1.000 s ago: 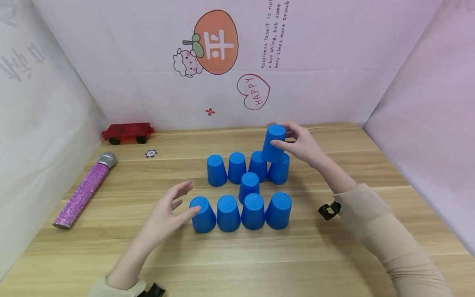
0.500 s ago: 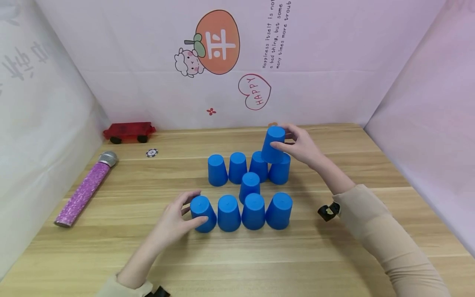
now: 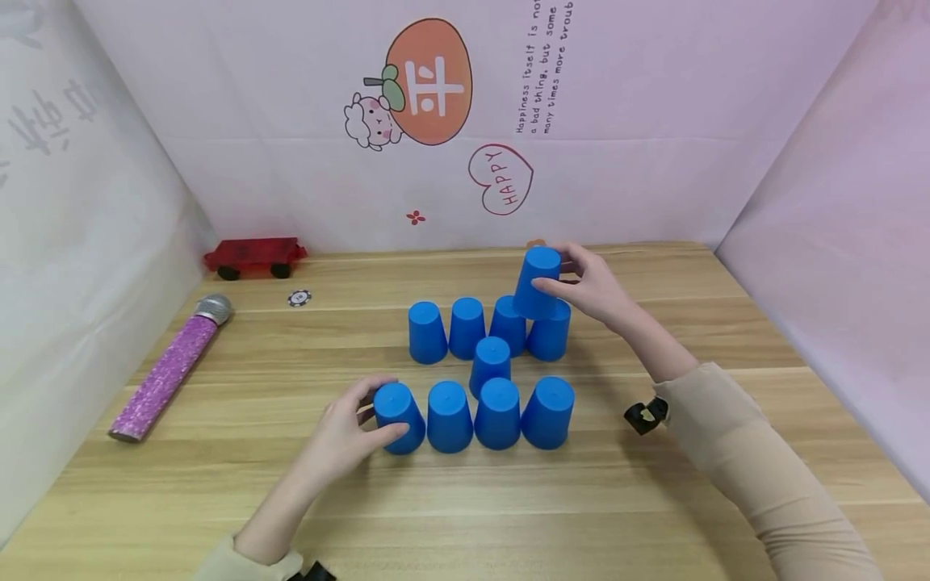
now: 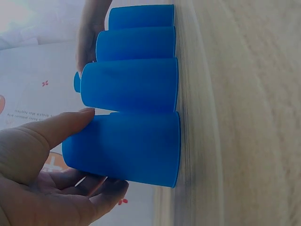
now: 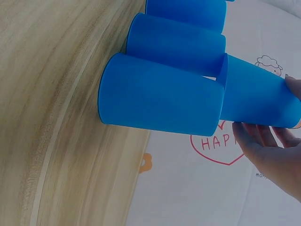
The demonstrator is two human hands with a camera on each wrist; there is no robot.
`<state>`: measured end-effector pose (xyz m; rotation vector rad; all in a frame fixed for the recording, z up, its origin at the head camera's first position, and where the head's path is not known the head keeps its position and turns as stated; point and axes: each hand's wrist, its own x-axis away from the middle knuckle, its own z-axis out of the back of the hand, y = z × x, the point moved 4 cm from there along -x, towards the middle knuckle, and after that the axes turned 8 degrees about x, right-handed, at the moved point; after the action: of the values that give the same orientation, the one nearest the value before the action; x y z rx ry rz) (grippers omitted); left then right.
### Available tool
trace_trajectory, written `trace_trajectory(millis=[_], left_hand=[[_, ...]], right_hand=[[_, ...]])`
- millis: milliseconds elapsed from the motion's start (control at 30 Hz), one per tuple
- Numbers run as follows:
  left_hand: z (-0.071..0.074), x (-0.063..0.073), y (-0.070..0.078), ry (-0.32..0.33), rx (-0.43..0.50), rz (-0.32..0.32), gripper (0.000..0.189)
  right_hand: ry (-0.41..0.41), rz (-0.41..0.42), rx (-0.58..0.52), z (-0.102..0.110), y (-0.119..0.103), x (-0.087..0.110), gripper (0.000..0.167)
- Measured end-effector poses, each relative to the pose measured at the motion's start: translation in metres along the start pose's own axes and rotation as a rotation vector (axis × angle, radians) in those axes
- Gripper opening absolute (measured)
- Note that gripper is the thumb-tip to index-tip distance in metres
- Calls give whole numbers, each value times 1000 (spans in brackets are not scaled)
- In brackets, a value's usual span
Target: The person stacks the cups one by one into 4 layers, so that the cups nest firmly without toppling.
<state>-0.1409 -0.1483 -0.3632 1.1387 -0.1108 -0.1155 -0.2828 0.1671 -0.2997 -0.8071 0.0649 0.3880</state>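
Observation:
My left hand holds the leftmost upside-down blue cup of the front row, thumb on the near side and fingers behind. In the left wrist view that cup stands with its rim on the table. My right hand grips a raised blue cup above the right end of the back row. The right wrist view has this upper cup with its rim at the tops of two lower cups. Between the rows stands a single blue cup.
More upside-down cups make up the front row and the back row. At left lie a pink glittery microphone and a round chip. A red toy wagon stands by the back wall. White printed cloth encloses the table.
My left hand has moved rightward to the leftmost front cup and taken hold of it. The right hand stays in place with its cup.

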Motion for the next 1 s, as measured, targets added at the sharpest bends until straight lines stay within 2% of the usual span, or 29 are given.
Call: trace_trajectory(millis=[167,333,500,800,1000], left_hand=[[2,2,0,20,13,14,57],[3,1,-4,33,31,31,54],[6,0,-4,51,53,22,52],[24,-3,8,126,122,-80,51],[36,-13,30,166,115,-176,50]], right_hand=[[-15,-12,-7,-2,1,1,59],[-43,-18,-18,-1,2,3,70],[-38,-19,-21,7,1,14,76],[-37,-18,-34,25,-1,48,73],[-125,51,22,23,0,76,68]])
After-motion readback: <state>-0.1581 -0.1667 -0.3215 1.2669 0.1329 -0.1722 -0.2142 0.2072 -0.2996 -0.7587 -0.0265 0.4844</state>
